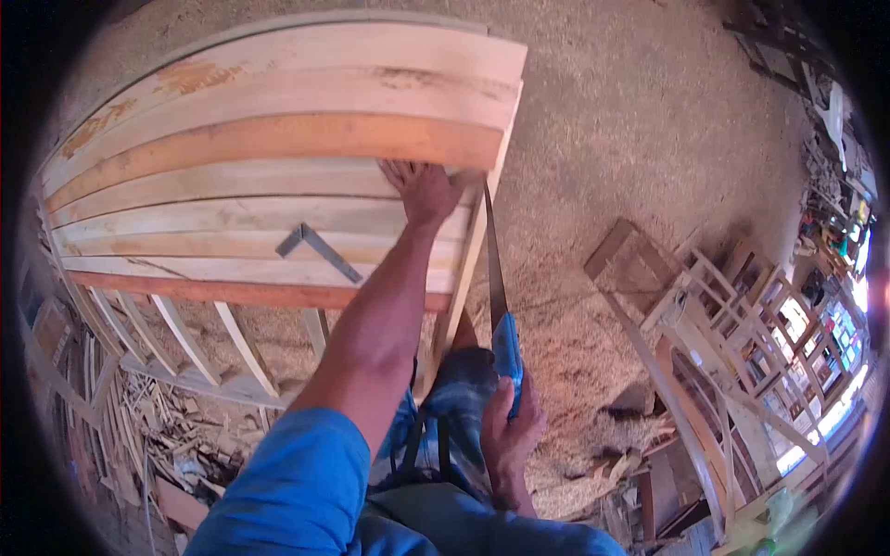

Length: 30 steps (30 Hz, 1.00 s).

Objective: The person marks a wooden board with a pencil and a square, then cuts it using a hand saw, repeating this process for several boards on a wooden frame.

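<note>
My right hand (508, 440) is closed round the blue handle of a hand saw (506, 347). The narrow blade runs up along the end post (470, 255), its tip near the end of the orange-brown plank (371, 137). My left hand (428, 193) lies on the planked side of a wooden boat (306, 176), just below that plank, fingers stretched out against the wood. Left of my forearm, a metal try square (320, 250) rests on the pale planks. A reddish plank (222, 289) forms the lower edge of the planking.
Bare ribs (243, 347) show beneath the planking. Sawdust covers the ground (612, 120). Wooden frames (732, 315) and long boards lean in a pile at the right. Offcuts (199, 435) are heaped at the lower left, near my legs.
</note>
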### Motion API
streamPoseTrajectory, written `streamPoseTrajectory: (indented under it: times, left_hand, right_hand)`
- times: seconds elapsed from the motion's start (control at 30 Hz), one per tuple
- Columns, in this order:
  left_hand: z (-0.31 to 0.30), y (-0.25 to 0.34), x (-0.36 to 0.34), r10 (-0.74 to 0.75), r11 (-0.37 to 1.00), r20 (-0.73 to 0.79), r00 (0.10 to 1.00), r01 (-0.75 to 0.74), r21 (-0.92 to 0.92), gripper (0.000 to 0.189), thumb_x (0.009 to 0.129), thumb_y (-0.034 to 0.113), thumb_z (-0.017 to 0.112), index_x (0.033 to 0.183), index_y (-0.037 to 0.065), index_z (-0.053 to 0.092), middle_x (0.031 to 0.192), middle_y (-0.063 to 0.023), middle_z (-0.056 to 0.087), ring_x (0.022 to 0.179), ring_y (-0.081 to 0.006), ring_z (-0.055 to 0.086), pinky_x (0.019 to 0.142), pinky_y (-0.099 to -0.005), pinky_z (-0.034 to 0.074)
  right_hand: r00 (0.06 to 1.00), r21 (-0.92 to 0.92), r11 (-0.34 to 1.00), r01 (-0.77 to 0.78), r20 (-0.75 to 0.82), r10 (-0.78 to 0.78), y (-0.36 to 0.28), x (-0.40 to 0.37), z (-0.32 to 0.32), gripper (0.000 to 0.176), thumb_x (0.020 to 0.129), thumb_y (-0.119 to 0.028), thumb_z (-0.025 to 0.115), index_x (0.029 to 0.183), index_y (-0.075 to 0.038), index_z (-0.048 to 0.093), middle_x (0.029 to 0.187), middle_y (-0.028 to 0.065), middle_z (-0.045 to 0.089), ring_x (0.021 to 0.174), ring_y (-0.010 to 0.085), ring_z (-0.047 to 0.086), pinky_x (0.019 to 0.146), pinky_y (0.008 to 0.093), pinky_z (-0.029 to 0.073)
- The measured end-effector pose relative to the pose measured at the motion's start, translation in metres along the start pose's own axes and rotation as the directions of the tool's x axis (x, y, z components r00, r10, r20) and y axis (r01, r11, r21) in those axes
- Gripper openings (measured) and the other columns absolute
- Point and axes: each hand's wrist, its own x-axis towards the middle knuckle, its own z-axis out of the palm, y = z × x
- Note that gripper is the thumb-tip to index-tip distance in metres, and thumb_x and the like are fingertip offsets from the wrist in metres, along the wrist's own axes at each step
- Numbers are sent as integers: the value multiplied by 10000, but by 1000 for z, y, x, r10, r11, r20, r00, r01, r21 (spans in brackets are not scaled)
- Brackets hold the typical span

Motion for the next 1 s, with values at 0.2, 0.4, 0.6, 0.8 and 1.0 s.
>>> streamPoseTrajectory:
  times: [0.2,0.4,0.6,0.8,1.0]
  left_hand:
    - [-4,-1,4,19,998,70,997,-23,58,1196,878,910,500,1719,101,233,1794,-219,99,1627,-520,-81,1242,-720,-153]
    - [-15,4,18,29,998,44,999,-32,62,1202,892,893,507,1722,79,200,1795,-216,105,1627,-515,-102,1240,-708,-168]
    - [-12,3,1,35,999,102,994,-36,11,1182,919,873,494,1729,81,158,1803,-212,40,1622,-505,-154,1233,-710,-180]
    - [-21,7,13,-12,999,231,973,1,45,1142,944,857,476,1729,86,172,1808,-203,-4,1621,-503,-171,1219,-719,-196]
    - [-15,-11,4,59,998,284,957,-59,-8,1101,952,795,545,1719,78,213,1806,-218,12,1613,-512,-192,1190,-743,-219]
  right_hand:
    - [998,153,988,-10,66,0,30,74,47,323,1107,-232,559,1215,28,716,804,152,699,683,175,617,620,405,502]
    - [1000,148,989,17,-11,-16,14,37,26,309,1098,-216,568,1204,39,708,808,188,690,681,239,633,645,406,508]
    - [999,77,997,-3,46,-1,31,56,38,338,1094,-252,580,1285,2,694,893,270,723,768,452,739,667,481,558]
    - [999,79,996,33,-27,-31,13,41,24,315,1102,-256,579,1204,16,700,818,234,691,706,374,685,651,453,527]
    - [993,60,993,102,-72,-98,34,60,51,326,1104,-265,582,1170,29,707,798,223,690,709,307,686,671,437,528]
